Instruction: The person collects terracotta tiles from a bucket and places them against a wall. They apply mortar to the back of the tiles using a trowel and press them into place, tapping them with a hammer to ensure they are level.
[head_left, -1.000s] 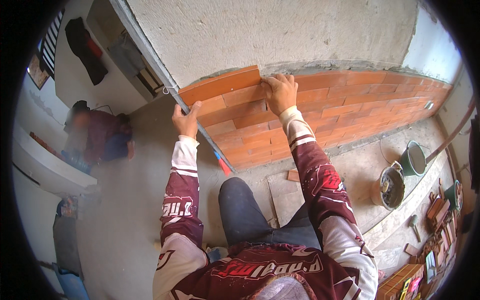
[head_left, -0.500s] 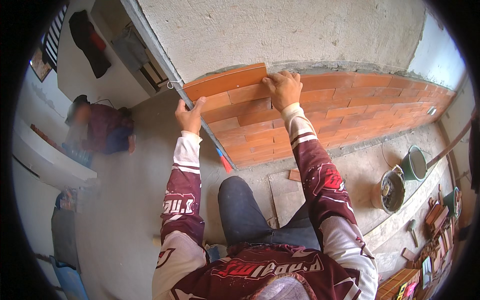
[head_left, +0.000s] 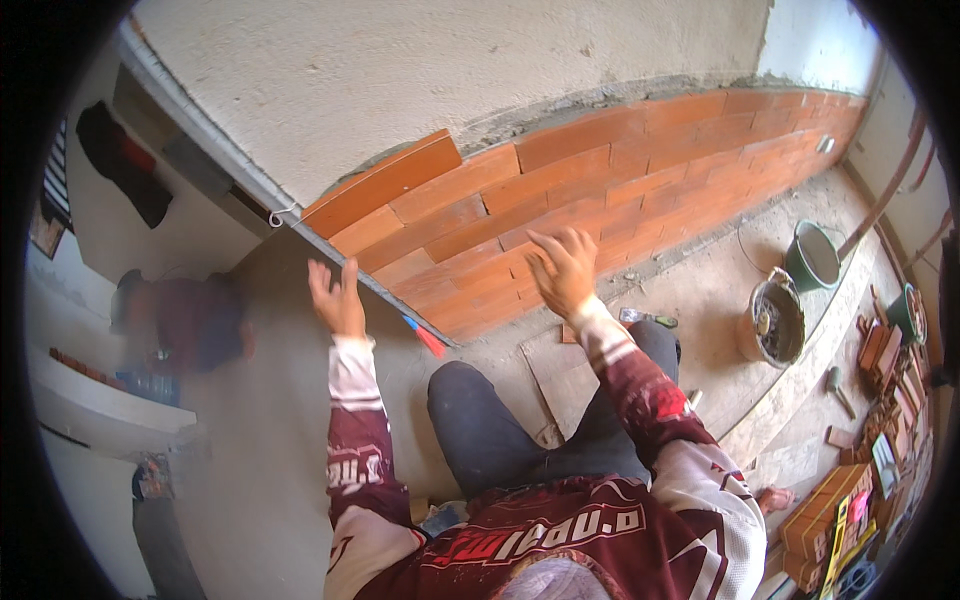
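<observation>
A long orange brick tile (head_left: pixel 385 182) sits on the wall at the left end of the top row, against the grey plaster. Below and to its right run several rows of similar tiles (head_left: pixel 560 190). My left hand (head_left: pixel 338 297) is off the wall's corner edge, fingers spread, holding nothing. In front of the tiled face hangs my right hand (head_left: pixel 565 270), fingers apart and nothing in it. A thin string with a white loop (head_left: pixel 283 215) is tied at the corner edge, next to the tile's left end. Neither hand touches the top tile.
At the right stand a mortar bucket (head_left: pixel 772 320) and a green bucket (head_left: pixel 814 255). A mallet (head_left: pixel 840 392) lies near a pile of tiles (head_left: pixel 895 375) and a yellow level (head_left: pixel 845 560). A blurred person (head_left: pixel 190 320) crouches at the left. A red and blue brush-like thing (head_left: pixel 427 338) is by the corner's foot.
Both hands have let go of the top tile and moved back toward me, fingers opening. The tile stays on the wall. My view has turned, tilting the wall in the picture.
</observation>
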